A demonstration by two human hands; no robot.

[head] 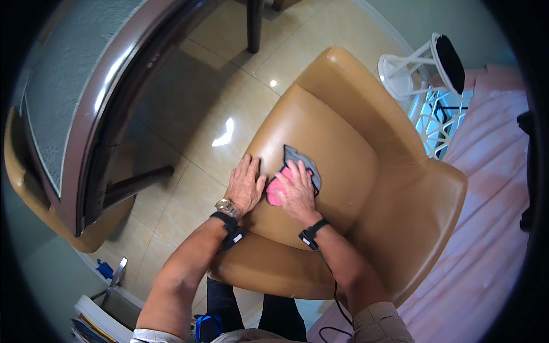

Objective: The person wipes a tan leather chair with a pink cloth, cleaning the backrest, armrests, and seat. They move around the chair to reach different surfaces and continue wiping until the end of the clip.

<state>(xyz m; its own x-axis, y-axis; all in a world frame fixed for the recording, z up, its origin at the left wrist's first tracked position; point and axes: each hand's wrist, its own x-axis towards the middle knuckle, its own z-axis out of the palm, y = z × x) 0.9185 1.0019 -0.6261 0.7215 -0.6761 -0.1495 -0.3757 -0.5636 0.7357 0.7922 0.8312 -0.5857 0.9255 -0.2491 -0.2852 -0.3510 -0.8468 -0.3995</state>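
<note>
Below me is a tan leather-look armchair (339, 124) with a wide padded seat, turned at an angle. My right hand (296, 191) lies over a pink and grey cloth (276, 191) with dark edging, pressing it against the seat cushion. Its fingers are spread and slightly bent, and part of the cloth is hidden beneath them. My left hand (246, 184) rests flat along the seat's front edge, left of the cloth, holding nothing. A metal watch (227, 206) and a black strap are on the left wrist; another black strap (313, 233) is on the right.
A dark-framed table (85, 128) curves along the left, with a table leg (139, 184) under it. A white stool (414, 66) lies tipped at the upper right. Pink fabric (476, 206) spreads behind the chair. A black cable (336, 296) hangs by my right arm.
</note>
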